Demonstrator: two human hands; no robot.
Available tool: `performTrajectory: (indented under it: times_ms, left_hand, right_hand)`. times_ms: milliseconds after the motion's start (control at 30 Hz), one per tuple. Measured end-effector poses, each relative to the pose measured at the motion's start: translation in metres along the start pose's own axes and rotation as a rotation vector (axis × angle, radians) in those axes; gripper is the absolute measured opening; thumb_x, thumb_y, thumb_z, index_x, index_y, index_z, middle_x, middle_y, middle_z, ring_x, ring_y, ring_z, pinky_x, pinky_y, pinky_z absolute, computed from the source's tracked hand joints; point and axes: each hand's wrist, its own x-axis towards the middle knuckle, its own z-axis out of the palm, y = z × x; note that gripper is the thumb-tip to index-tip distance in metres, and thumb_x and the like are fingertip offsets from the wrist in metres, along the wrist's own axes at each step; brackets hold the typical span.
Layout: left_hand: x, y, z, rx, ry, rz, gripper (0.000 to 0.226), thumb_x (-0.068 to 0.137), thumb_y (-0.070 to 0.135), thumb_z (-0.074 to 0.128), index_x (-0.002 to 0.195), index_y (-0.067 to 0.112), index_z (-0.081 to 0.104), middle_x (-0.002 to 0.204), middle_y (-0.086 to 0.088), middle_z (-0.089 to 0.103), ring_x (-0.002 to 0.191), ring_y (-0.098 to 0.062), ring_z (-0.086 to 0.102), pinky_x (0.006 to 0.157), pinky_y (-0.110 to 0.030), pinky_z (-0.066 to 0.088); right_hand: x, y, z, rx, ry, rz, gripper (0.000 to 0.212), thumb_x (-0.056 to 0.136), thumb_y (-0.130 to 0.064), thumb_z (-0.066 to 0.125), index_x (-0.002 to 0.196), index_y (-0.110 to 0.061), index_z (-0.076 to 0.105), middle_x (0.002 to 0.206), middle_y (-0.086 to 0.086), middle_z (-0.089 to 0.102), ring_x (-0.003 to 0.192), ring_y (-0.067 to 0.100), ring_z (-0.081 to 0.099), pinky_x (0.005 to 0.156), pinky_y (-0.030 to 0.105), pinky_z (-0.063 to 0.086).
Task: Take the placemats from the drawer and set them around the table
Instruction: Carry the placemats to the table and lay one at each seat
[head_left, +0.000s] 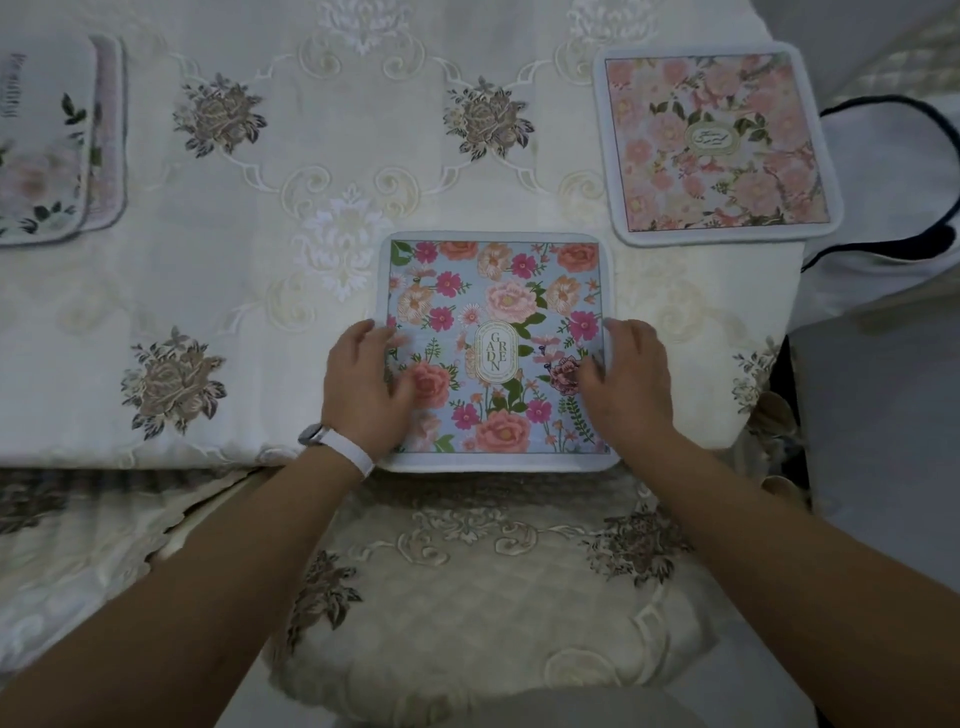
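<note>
A blue floral placemat (496, 312) marked "GARDEN" lies flat at the near edge of the table (260, 291), which is covered by a cream embroidered cloth. My left hand (363, 384) rests on the mat's left side with relaxed fingers. My right hand (628, 379) rests on its right side, fingers spread over the edge. A pink floral placemat (719, 145) lies at the table's far right. At the far left edge, two overlapping pale placemats (52, 140) lie partly out of view.
A chair with a cream embroidered cushion (493, 587) stands right below the table edge, between my arms. A white bag with a dark strap (893, 171) sits off the table's right end. Grey floor shows at the right.
</note>
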Motion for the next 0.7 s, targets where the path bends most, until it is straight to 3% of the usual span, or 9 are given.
performTrajectory:
  times_ms: [100,167,267,400,500,700]
  left_hand:
    - [0.004,0.004,0.016,0.203,-0.24,0.342,0.055,0.089,0.037,0.052,0.137,0.01,0.048,0.147,-0.017,0.041,0.135,-0.034,0.037,0.111,-0.052,0.032]
    - [0.011,0.01,0.025,0.31,-0.378,0.472,0.062,0.091,0.045,0.042,0.144,0.014,0.04,0.155,-0.012,0.032,0.144,-0.031,0.025,0.117,-0.052,0.018]
    - [0.036,0.017,0.031,0.367,-0.423,0.57,0.068,0.093,0.053,0.03,0.151,0.017,0.027,0.16,-0.004,0.018,0.148,-0.023,0.012,0.119,-0.043,0.006]
    - [0.081,0.014,0.035,0.468,-0.481,0.678,0.083,0.093,0.066,0.017,0.154,0.011,0.008,0.162,-0.006,0.004,0.149,-0.018,0.0,0.12,-0.045,0.005]
    - [0.112,0.016,0.038,0.523,-0.463,0.712,0.096,0.087,0.076,0.011,0.154,0.007,0.007,0.162,-0.009,0.002,0.149,-0.02,-0.002,0.12,-0.044,0.003]
    - [0.142,0.029,0.049,0.507,-0.393,0.57,0.095,0.084,0.077,0.001,0.154,0.013,-0.004,0.162,-0.003,-0.007,0.148,-0.016,-0.013,0.12,-0.041,-0.004]
  right_hand:
    - [-0.003,-0.011,0.018,-0.221,-0.122,-0.352,0.055,0.094,-0.04,0.047,0.14,-0.01,0.05,0.147,0.017,0.045,0.135,0.037,0.041,0.109,0.052,0.037]
    - [-0.001,-0.021,0.033,-0.345,-0.278,-0.434,0.065,0.096,-0.052,0.031,0.149,-0.016,0.039,0.158,0.014,0.033,0.145,0.035,0.028,0.117,0.054,0.023]
    - [0.015,-0.035,0.048,-0.427,-0.329,-0.503,0.068,0.099,-0.058,0.019,0.158,-0.022,0.016,0.166,0.006,0.011,0.153,0.03,0.005,0.121,0.052,0.002]
    - [0.052,-0.045,0.052,-0.46,-0.337,-0.547,0.075,0.098,-0.063,0.014,0.158,-0.018,0.001,0.167,0.001,-0.004,0.153,0.025,-0.005,0.121,0.048,-0.006]
    - [0.081,-0.053,0.054,-0.479,-0.327,-0.571,0.083,0.096,-0.068,0.012,0.158,-0.015,0.0,0.167,0.002,-0.005,0.153,0.024,-0.005,0.123,0.047,-0.004]
    - [0.128,-0.068,0.053,-0.496,-0.312,-0.573,0.084,0.096,-0.068,0.011,0.157,-0.014,-0.007,0.166,0.003,-0.012,0.152,0.02,-0.012,0.122,0.046,-0.007]
